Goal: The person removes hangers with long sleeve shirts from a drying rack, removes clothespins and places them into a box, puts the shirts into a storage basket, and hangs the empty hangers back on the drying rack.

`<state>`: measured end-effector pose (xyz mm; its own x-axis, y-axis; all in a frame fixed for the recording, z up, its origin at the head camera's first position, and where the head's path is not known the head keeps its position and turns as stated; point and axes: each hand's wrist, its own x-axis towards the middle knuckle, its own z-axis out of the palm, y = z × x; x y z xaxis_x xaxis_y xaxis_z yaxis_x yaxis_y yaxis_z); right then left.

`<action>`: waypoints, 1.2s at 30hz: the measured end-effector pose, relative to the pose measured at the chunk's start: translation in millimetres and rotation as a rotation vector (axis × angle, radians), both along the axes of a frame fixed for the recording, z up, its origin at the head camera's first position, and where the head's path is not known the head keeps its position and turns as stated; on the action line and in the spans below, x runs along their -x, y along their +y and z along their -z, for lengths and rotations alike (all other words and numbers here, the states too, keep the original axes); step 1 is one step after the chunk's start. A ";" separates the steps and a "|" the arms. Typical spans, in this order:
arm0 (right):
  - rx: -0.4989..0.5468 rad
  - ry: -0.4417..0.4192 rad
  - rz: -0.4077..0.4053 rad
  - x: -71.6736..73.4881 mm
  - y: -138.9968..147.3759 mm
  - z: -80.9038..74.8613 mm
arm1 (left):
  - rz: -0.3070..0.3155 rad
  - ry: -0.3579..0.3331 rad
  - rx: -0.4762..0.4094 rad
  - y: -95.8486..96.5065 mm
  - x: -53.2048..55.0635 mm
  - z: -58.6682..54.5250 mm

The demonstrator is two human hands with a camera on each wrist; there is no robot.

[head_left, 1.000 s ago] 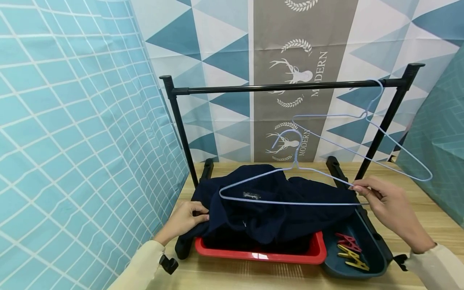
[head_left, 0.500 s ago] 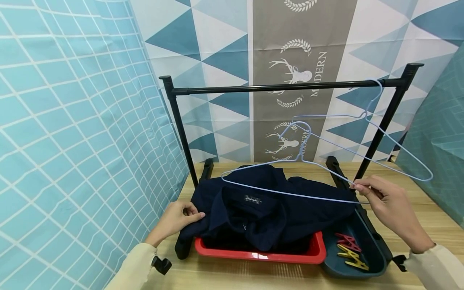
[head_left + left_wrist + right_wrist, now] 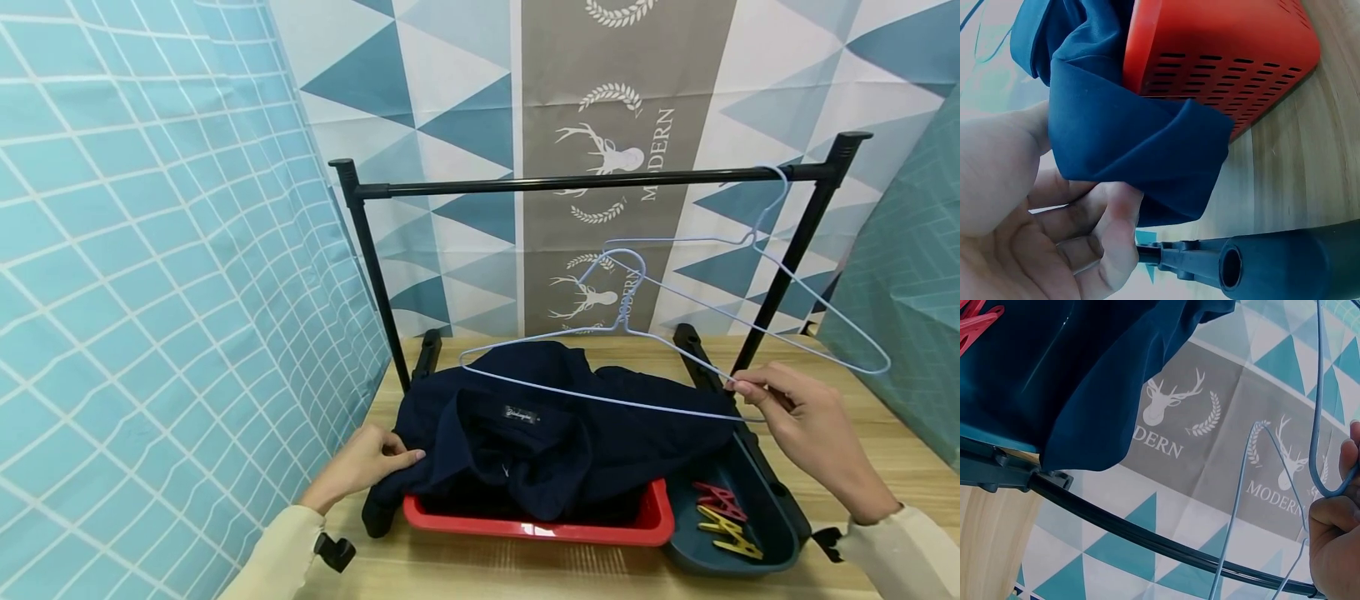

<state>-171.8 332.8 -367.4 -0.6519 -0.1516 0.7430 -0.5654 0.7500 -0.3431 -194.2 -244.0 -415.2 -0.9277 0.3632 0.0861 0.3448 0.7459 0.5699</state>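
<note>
A navy collared shirt with a dark neck label lies heaped over a red basket. My left hand pinches its left edge between thumb and fingers; in the left wrist view the folded cloth drapes beside the basket's slotted wall, partly covering the fingers. Thumb and fingertips of my right hand grip a pale blue wire hanger by its right end. It is held over the shirt, hook upward. The right wrist view shows the hanger's bent end in the curled fingers.
A black garment rack stands behind, with a second blue hanger hooked near its right end. Right of the basket, a dark blue tray holds red clothespins and yellow clothespins. The table is wood-patterned.
The hanger in my right hand has tilted, its left end and hook rising off the shirt's collar. My left hand has shifted slightly left and down along the shirt's edge.
</note>
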 end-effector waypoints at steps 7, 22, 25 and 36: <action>0.010 0.000 -0.007 -1.3 0.1 -2.0 | 0.022 -0.045 -0.009 3.0 1.3 0.4; 0.004 -0.007 0.022 -1.4 0.3 -5.1 | -0.050 -0.238 -0.092 6.0 -0.8 1.6; 0.007 -0.013 0.028 -1.0 0.9 -6.5 | -0.066 -0.259 -0.095 5.4 -1.6 2.2; 0.008 0.060 0.021 3.7 5.2 -15.5 | -0.068 -0.280 -0.114 3.6 -1.0 5.0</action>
<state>-175.5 338.0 -351.9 -0.6089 -0.1325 0.7821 -0.5694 0.7595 -0.3146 -193.2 -240.4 -420.2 -0.9431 0.3018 -0.1396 0.1139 0.6878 0.7169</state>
